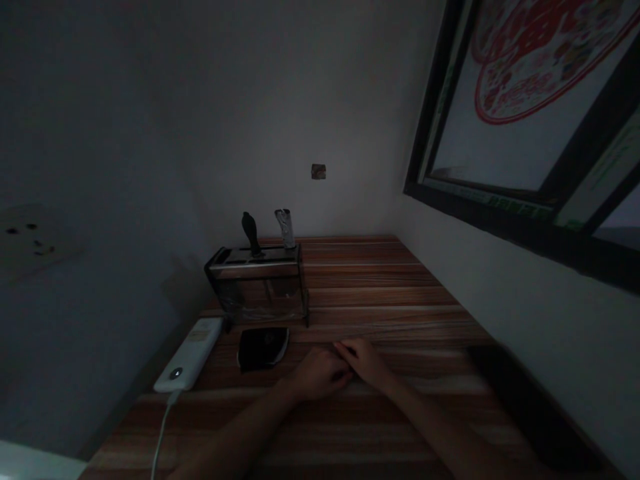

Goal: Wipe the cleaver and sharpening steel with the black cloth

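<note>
In the head view both my hands rest together on a dark wood-grain table (370,270). My left hand (323,375) is closed in a loose fist. My right hand (367,360) is curled, its fingertips touching the left hand's knuckles. No object shows in either hand. To the left of them lies a small black item (263,348) with pale edges, perhaps a folded pouch; the dim light hides its kind. Behind it stands a knife block (255,267) with clear sides, holding a black-handled knife (250,232) and a handle wrapped in silvery film (285,229).
A white power bank (191,355) with a cable (161,433) plugged in lies at the left edge. At the right edge sits a long dark flat object (530,407). Walls border the table; a wall socket (30,240) is at left, a framed window (505,150) at right.
</note>
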The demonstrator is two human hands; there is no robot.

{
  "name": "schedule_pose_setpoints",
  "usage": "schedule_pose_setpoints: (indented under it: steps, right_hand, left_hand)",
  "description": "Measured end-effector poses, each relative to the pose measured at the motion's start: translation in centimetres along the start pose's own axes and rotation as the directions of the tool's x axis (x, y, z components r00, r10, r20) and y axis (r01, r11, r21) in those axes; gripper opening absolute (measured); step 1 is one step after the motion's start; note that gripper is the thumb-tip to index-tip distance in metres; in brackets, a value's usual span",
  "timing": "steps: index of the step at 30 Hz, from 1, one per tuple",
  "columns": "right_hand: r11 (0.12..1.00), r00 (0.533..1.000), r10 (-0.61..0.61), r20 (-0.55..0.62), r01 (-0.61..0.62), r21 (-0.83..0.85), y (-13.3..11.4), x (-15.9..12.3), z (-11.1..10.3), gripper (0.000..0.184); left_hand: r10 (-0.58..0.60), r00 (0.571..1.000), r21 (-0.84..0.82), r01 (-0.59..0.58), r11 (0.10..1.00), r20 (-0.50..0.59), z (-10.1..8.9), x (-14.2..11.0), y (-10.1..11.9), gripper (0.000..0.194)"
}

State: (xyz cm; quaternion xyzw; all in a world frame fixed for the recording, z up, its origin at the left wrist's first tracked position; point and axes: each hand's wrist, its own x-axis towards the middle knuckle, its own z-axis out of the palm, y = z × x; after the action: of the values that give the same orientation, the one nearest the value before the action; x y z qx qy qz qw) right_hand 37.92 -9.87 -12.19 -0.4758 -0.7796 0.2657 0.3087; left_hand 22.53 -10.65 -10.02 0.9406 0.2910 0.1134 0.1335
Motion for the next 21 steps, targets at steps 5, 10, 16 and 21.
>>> schedule_pose_setpoints:
  steps: [5, 10, 16, 21]
  right_hand:
    - [1.000, 1.000, 0.011, -0.003, -0.011, 0.019, 0.03, 0.04, 0.05, 0.050]
    - [1.000, 1.000, 0.010, -0.003, -0.010, 0.014, 0.18, 0.05, 0.12, 0.049]
    - [1.000, 1.000, 0.009, -0.004, -0.009, 0.012, -0.12, 0.00, -0.06, 0.044]
    - [1.000, 1.000, 0.003, 0.007, -0.003, 0.021, -0.21, -0.03, -0.11, 0.044]
  left_hand:
    - [0.007, 1.000, -0.001, -0.007, 1.000, -0.004, -0.33, -0.01, 0.21, 0.019]
    - [0.020, 1.000, -0.009, -0.020, 1.000, -0.005, -0.27, 0.01, 0.17, 0.020]
    - [0.021, 1.000, -0.013, -0.021, 1.000, -0.020, 0.03, -0.02, 0.00, 0.019]
    - [0.019, 1.000, -0.011, -0.019, 1.000, -0.011, -0.04, -0.03, 0.03, 0.019]
